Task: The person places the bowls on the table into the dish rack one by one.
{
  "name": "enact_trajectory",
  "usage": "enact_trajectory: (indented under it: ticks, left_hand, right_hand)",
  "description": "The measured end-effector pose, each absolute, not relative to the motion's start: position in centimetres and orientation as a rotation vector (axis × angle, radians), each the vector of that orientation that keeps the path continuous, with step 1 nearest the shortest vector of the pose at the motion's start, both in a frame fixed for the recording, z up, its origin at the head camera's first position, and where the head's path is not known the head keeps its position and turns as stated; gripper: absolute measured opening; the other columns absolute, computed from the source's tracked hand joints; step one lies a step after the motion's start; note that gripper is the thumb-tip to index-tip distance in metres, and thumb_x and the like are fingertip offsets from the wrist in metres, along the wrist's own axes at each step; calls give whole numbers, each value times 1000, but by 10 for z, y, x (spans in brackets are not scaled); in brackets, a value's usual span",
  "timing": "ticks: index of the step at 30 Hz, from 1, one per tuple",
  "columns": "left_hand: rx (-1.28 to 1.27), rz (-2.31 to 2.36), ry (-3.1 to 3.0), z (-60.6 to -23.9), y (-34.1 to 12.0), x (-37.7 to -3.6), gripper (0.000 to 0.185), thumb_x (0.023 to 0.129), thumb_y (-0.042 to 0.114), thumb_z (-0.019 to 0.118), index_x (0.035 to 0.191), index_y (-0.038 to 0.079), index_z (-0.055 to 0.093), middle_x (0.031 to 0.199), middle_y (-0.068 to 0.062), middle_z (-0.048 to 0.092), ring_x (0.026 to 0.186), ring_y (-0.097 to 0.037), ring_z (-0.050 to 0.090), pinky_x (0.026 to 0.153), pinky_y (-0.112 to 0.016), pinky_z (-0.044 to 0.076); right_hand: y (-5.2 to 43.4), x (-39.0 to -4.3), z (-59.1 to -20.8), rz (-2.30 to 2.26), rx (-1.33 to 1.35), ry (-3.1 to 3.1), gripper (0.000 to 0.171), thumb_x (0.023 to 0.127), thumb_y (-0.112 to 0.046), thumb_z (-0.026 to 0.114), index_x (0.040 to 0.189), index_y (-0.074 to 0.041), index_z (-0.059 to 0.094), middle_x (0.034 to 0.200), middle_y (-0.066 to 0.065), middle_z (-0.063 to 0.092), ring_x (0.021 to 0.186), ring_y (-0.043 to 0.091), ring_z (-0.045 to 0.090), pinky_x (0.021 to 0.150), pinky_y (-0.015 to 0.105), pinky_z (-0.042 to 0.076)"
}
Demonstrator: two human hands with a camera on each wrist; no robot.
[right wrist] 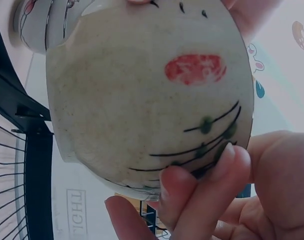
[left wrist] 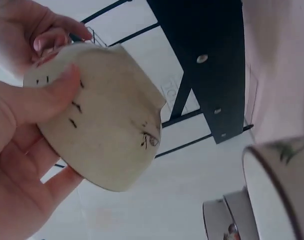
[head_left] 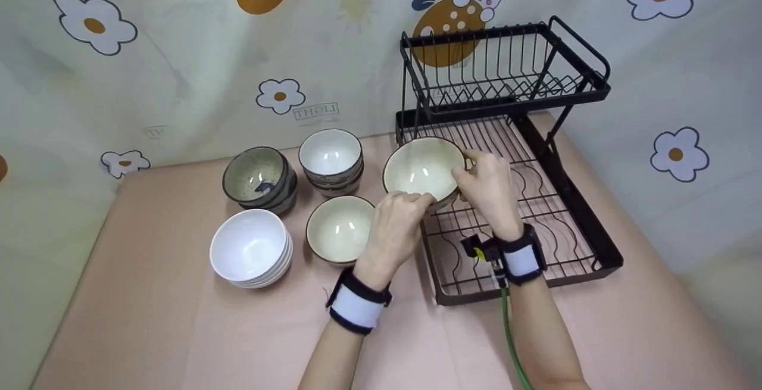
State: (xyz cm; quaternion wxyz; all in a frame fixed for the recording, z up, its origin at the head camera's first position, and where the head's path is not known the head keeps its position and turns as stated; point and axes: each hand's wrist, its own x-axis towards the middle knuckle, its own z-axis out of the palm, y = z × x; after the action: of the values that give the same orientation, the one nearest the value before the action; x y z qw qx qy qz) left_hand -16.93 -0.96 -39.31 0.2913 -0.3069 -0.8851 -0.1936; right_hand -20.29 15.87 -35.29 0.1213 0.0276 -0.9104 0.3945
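— What's nearest to the person?

— The two forearms with strapped wristbands, over the pink table point(head_left: 149, 318). The left hand point(head_left: 396, 223) and the right hand point(head_left: 489, 187) both hold one cream bowl point(head_left: 424, 169).

— How do they grip it?

— The left hand's fingers curl over the near rim; in the left wrist view its thumb presses the outer wall and the other fingers lie under the base. The right hand pinches the right edge of the rim, and the right wrist view shows its fingertips point(right wrist: 226, 160) against the painted outside, by dark lines and a red blotch. Neither hand is spread wide; both are closed around the bowl.

— Where is the bowl?

— Held up above the left part of the lower tier of the black dish rack point(head_left: 571, 199), mouth facing up, tilted slightly toward the camera.

— And to the left?

— Just beside the left hand, a single cream bowl with a dark rim point(head_left: 340, 229) stands on the table. Left of that, a stack of white bowls point(head_left: 250, 248). Farther back, a stack of dark speckled bowls point(head_left: 260, 178) and a stack of white-lined bowls point(head_left: 331, 158).

— Farthest?

— The rack's upper wire basket point(head_left: 506, 62), then a flowered curtain point(head_left: 178, 50).
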Motion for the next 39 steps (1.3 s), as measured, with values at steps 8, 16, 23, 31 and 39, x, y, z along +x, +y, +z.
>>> enact_trajectory:
  ticks: [8,16,23,31,39]
  left_hand:
    - [-738,-924,-2372,-391,-6,-166,16,78,-7,79,89,4,73,81,-9,76,74,-28,74,66,-35,60]
    - [-554,-1722,-2280,-386,-10,-170,27,78,-10,79,103,-14,70,101,-29,72,94,-40,73,85,-35,60]
    - [-154,-2422,-2023,-383,-11,-173,38,88,-13,67,124,-20,57,116,-34,67,105,-36,71,93,-38,57]
    - [14,-2846,-1664,-387,-5,-179,42,97,-12,55,137,-21,44,128,-34,62,107,-26,67,101,-39,53]
    - [17,-2992,-1556,-393,-4,-182,41,99,-12,49,137,-24,39,102,-9,67,92,-14,66,95,-32,56]
  right_hand:
    - [166,-198,-346,1121,110,-2684,33,98,-16,61,117,10,70,60,4,59,47,10,43,42,19,33]
    - [179,-193,-336,1167,339,-2819,59,103,-34,60,149,0,47,144,27,43,131,44,48,103,64,45]
    - [173,-191,-342,1153,727,-2765,101,78,-28,89,158,-10,32,162,31,17,143,55,29,105,76,33]
    - [159,-189,-352,924,812,-2679,119,52,-33,102,154,-15,42,160,35,18,143,57,28,102,74,39]
    - [158,-192,-355,803,764,-2738,107,58,-30,99,152,-18,48,158,31,29,139,55,36,98,73,43]
